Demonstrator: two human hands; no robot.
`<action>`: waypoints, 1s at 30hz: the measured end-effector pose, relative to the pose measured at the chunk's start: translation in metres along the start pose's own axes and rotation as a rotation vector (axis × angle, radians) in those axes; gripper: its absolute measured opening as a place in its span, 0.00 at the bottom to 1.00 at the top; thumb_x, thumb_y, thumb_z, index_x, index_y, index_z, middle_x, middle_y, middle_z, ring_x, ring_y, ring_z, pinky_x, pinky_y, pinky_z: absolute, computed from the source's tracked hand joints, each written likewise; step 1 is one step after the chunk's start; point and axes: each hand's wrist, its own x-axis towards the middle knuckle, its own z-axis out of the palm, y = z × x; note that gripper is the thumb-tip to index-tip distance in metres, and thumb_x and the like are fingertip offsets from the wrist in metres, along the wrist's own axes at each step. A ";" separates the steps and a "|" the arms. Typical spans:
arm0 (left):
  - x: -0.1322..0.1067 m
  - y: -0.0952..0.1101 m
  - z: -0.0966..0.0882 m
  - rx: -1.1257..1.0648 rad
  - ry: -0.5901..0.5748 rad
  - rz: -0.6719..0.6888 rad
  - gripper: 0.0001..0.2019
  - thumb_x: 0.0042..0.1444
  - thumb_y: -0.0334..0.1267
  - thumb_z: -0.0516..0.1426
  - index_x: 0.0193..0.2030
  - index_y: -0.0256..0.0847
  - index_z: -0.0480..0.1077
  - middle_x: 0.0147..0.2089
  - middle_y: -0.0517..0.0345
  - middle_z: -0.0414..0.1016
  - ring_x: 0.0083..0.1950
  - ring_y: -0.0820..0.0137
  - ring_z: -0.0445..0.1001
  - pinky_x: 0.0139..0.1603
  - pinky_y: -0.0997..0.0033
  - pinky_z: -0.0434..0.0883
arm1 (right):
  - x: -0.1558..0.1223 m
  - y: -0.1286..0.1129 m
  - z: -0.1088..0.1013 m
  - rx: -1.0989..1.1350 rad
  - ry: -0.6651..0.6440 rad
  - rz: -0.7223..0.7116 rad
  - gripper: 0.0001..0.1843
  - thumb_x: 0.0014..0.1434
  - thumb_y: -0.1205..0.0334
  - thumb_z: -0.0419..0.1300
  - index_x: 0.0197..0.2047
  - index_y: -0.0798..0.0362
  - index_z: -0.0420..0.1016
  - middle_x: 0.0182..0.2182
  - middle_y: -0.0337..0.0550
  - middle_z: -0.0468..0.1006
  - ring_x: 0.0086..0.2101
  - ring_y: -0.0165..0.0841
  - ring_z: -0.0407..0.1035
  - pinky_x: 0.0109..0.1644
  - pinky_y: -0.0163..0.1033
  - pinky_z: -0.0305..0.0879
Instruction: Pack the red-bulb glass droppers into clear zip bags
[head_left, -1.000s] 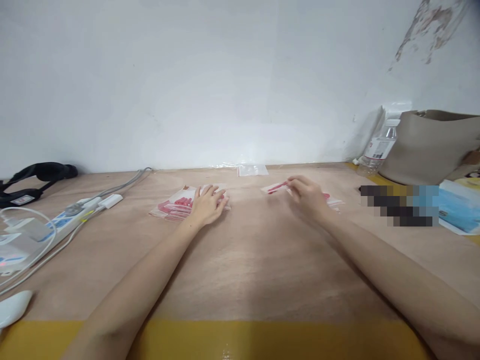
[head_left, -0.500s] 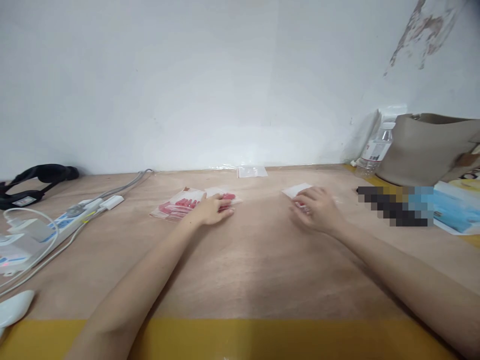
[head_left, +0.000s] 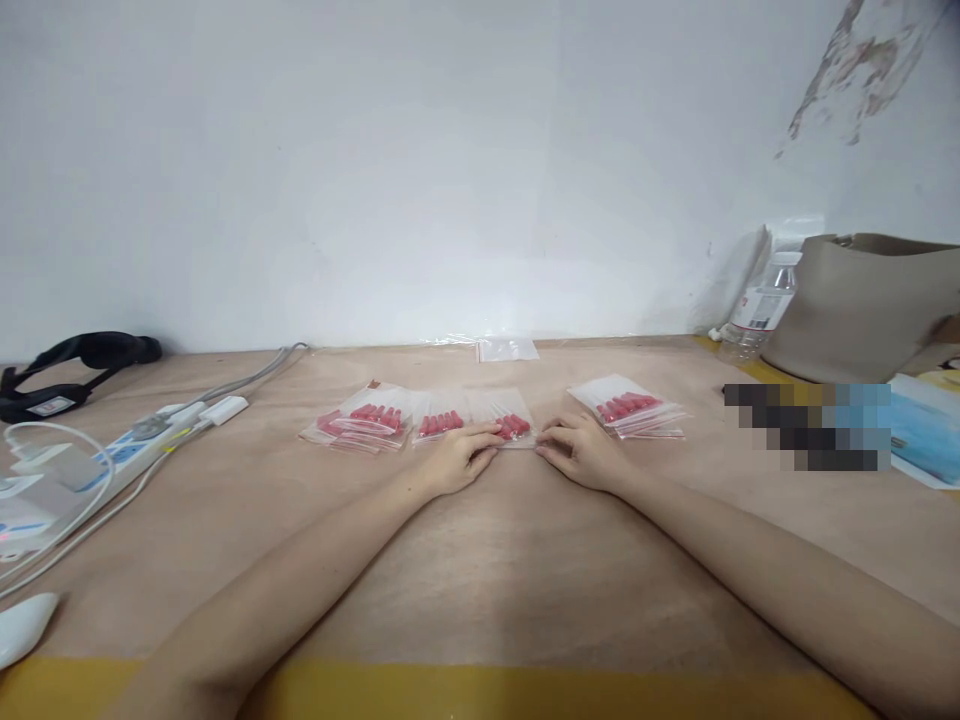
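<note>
A clear zip bag of small red plastic parts (head_left: 513, 424) lies flat on the wooden tabletop in front of me. My left hand (head_left: 466, 458) is at its lower left edge, fingers bent and closed on the plastic. At the lower right corner, the curled fingers of my right hand (head_left: 583, 452) grip the edge. Just left of this bag is a similar zip bag (head_left: 441, 412), partly behind my left hand. A stack of filled zip bags (head_left: 371, 415) sits further left. Beyond my right hand is another stack of filled bags (head_left: 631, 404).
A flat zip bag (head_left: 508, 350) rests by the wall. On the left are a power strip (head_left: 124, 455) with cables, a black strap-like item (head_left: 94, 350) and a white rounded object (head_left: 26, 628). To the right stand a plastic bottle (head_left: 763, 308) and a grey-beige bag (head_left: 855, 310).
A filled bag now lies in the middle, beside the other one. My right hand moved left from the right stack; my left hand slid right and nearer to me, uncovering the first bag.
</note>
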 end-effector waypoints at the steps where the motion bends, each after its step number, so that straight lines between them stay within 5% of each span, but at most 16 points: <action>1: -0.001 0.000 0.000 -0.008 0.029 -0.018 0.10 0.58 0.32 0.50 0.43 0.39 0.70 0.47 0.52 0.72 0.50 0.69 0.70 0.51 0.68 0.68 | -0.003 0.001 -0.001 0.011 0.005 -0.004 0.09 0.54 0.59 0.56 0.38 0.50 0.73 0.36 0.43 0.75 0.36 0.31 0.67 0.42 0.40 0.56; 10: 0.000 0.000 -0.002 -0.057 0.033 -0.035 0.09 0.60 0.31 0.47 0.41 0.39 0.68 0.42 0.54 0.74 0.44 0.70 0.72 0.44 0.68 0.70 | 0.001 0.000 0.001 -0.207 0.096 -0.182 0.09 0.57 0.64 0.52 0.33 0.50 0.75 0.28 0.40 0.75 0.32 0.30 0.66 0.44 0.41 0.51; 16: 0.013 0.004 0.006 0.201 0.052 0.193 0.11 0.59 0.34 0.50 0.47 0.39 0.67 0.50 0.52 0.71 0.54 0.67 0.66 0.57 0.60 0.62 | 0.006 -0.008 -0.003 -0.299 0.078 -0.279 0.14 0.59 0.65 0.47 0.30 0.53 0.74 0.25 0.42 0.74 0.30 0.30 0.63 0.42 0.40 0.53; 21: 0.028 0.009 0.019 0.363 0.094 0.362 0.11 0.60 0.30 0.47 0.39 0.35 0.70 0.44 0.52 0.74 0.48 0.69 0.71 0.53 0.67 0.68 | 0.010 -0.010 -0.001 -0.306 0.070 -0.312 0.15 0.59 0.65 0.46 0.29 0.55 0.73 0.26 0.44 0.74 0.29 0.30 0.64 0.37 0.38 0.56; 30: 0.031 0.008 0.019 0.392 0.150 0.381 0.10 0.59 0.31 0.48 0.35 0.36 0.70 0.40 0.53 0.76 0.43 0.70 0.74 0.50 0.68 0.70 | 0.009 -0.008 0.006 -0.184 0.141 -0.310 0.12 0.59 0.66 0.48 0.37 0.53 0.73 0.37 0.44 0.77 0.37 0.32 0.69 0.41 0.37 0.63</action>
